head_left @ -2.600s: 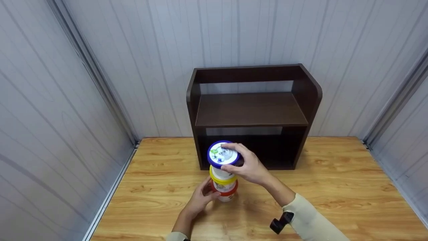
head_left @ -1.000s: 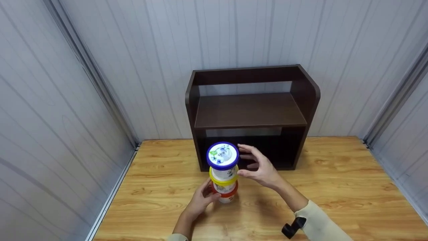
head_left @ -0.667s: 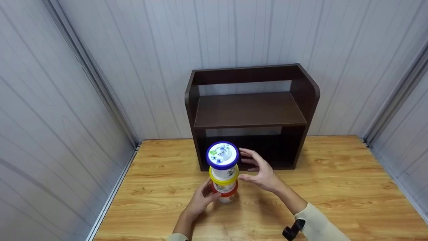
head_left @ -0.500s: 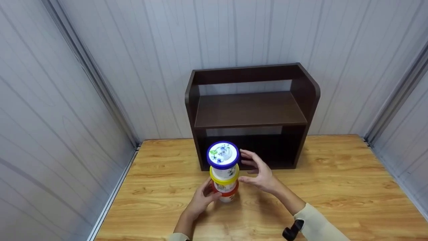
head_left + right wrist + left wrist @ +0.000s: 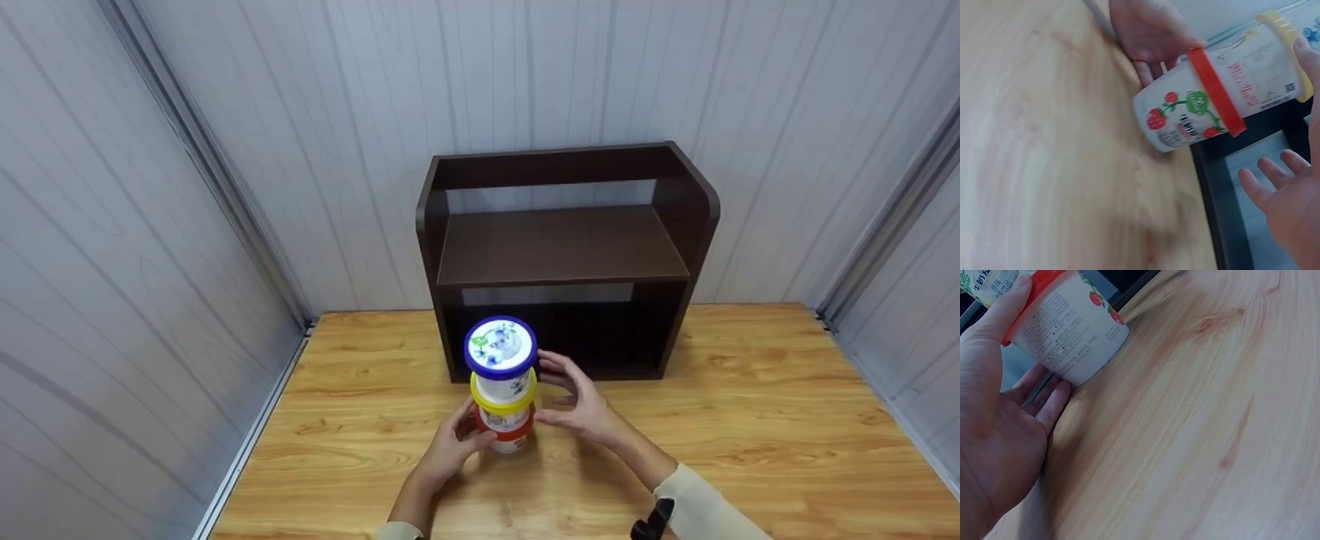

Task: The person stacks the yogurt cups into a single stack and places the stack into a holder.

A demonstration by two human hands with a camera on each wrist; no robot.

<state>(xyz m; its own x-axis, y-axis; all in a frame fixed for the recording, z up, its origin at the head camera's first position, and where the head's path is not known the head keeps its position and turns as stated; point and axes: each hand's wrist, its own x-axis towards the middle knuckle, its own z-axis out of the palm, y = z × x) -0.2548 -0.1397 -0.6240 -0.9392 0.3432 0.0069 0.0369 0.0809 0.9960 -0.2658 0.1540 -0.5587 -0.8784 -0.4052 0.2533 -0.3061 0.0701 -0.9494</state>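
Three white tubs stand stacked on the table: the blue-lidded tub (image 5: 500, 346) on top, the yellow-lidded tub (image 5: 504, 406) in the middle and the red-lidded tub (image 5: 511, 444) at the bottom. Strawberries are printed on the bottom tub's side in both wrist views. My left hand (image 5: 448, 448) holds that bottom tub from the left, thumb on its red rim and fingers behind it. On the stack's right, my right hand (image 5: 589, 411) is spread in a loose C, fingers beside the middle tub. In the right wrist view its thumb overlaps the yellow rim (image 5: 1286, 50).
Directly behind the stack stands a dark brown two-tier shelf (image 5: 562, 244) against the pale panelled wall (image 5: 375, 150). The wooden table (image 5: 360, 420) extends to both sides. A black wrist camera (image 5: 654, 519) sits at the right sleeve.
The right hand has let go of the blue-lidded tub, drawn off to the right and moved lower along the stack. The left hand and the stack stay in place.
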